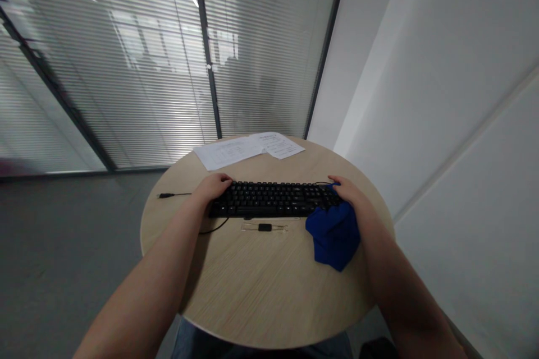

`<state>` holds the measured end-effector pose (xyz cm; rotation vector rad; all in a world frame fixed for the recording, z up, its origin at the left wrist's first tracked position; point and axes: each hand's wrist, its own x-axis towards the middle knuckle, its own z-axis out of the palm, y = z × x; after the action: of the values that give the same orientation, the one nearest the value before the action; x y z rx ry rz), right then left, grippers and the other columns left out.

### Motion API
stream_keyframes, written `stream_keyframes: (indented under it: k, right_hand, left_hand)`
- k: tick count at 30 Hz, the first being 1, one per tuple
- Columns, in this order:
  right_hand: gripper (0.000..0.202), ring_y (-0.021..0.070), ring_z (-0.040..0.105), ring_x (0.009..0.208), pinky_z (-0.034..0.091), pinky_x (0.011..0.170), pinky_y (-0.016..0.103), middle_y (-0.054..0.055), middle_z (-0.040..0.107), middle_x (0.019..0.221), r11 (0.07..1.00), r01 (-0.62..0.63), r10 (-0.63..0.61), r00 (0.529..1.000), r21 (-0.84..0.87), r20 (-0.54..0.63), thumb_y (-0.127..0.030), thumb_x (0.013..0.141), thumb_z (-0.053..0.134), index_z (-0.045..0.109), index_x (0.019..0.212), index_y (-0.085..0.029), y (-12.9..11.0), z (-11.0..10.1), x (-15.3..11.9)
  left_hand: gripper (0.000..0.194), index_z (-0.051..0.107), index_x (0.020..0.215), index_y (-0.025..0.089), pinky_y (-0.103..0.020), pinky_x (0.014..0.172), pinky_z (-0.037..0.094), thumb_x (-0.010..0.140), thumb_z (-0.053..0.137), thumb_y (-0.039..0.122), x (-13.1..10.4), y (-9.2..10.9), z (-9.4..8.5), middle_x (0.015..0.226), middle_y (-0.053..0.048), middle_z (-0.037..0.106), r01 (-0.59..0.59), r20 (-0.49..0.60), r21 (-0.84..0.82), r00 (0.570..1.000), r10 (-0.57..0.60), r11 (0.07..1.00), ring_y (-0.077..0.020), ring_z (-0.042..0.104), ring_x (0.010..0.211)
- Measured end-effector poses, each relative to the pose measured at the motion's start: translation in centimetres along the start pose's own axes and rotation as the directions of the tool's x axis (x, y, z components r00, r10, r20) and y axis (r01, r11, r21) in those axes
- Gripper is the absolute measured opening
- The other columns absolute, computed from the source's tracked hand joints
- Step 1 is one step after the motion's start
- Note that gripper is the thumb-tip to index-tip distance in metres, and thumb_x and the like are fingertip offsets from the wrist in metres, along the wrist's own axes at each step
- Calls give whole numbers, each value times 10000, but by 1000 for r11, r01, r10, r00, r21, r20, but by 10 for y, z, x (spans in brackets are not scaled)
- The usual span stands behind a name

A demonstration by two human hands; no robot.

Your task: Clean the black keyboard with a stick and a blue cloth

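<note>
A black keyboard (273, 200) lies across the round table, long side toward me. At its left end my left hand (216, 186) is closed around the edge, fingers over the far corner. My right hand (347, 189) is at the keyboard's right end, closed on a blue cloth (334, 235). The cloth bunches under the fingers, covers the near right corner and hangs down onto the tabletop. Part of the right-hand grip is hidden by the cloth. A cable with a black plug (165, 195) runs out to the left past my left wrist.
Near the keyboard's front edge lies a small black piece with clear strips (265, 228). Printed paper sheets (236, 151) rest at the far side of the wooden table (252, 291). A white wall (455, 95) stands on the right, and blinds behind glass (147, 67) are ahead.
</note>
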<state>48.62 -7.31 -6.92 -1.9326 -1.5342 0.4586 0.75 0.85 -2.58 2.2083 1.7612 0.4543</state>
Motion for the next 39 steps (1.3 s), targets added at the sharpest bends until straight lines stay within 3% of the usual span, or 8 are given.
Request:
stream_keyframes:
  k: [10, 18, 29, 35, 39]
  right_hand:
    - [656, 246, 677, 1099, 516, 983, 367, 133, 676, 1293, 981, -90, 79, 994, 172, 70, -175, 749, 682, 575, 1396, -156, 8, -8, -4]
    - [540, 231, 656, 1148, 496, 1029, 382, 90, 672, 1322, 977, -74, 53, 993, 200, 109, -148, 774, 615, 644, 1311, -185, 6, -8, -5]
    - [582, 235, 674, 1117, 517, 1004, 371, 101, 688, 1294, 953, -90, 50, 988, 288, 144, -147, 733, 651, 644, 1314, -189, 1, -13, -9]
    - [480, 239, 663, 1141, 478, 1054, 379, 89, 699, 1276, 980, -85, 70, 994, 181, 89, -161, 764, 651, 698, 1241, -192, -7, -11, -8]
    - [580, 226, 656, 1155, 492, 1040, 359, 81, 666, 1334, 978, -67, 46, 993, 198, 109, -132, 754, 629, 636, 1330, -197, -5, -14, -10]
  left_hand:
    - [339, 792, 1008, 223, -265, 852, 516, 843, 521, 343, -2, 4, -2, 1021, -50, 790, 3, -15, -14, 1000, -3, 1000, -231, 709, 966]
    - [358, 791, 1024, 201, -269, 831, 517, 848, 514, 343, -1, 3, -1, 1017, -71, 789, 2, -5, -23, 1000, -2, 1000, -235, 714, 954]
    - [345, 790, 1021, 197, -287, 852, 518, 843, 528, 337, -4, 7, -5, 1039, -78, 788, 15, -21, -7, 1000, -15, 1000, -249, 709, 982]
    - [358, 789, 1024, 200, -298, 858, 521, 832, 521, 339, -3, 7, -5, 1026, -78, 789, 14, -9, -20, 1000, -14, 1000, -249, 710, 975]
    - [360, 789, 1015, 199, -280, 856, 519, 839, 512, 347, -2, 6, -5, 1035, -76, 788, 2, -15, -11, 1000, -3, 1000, -241, 711, 983]
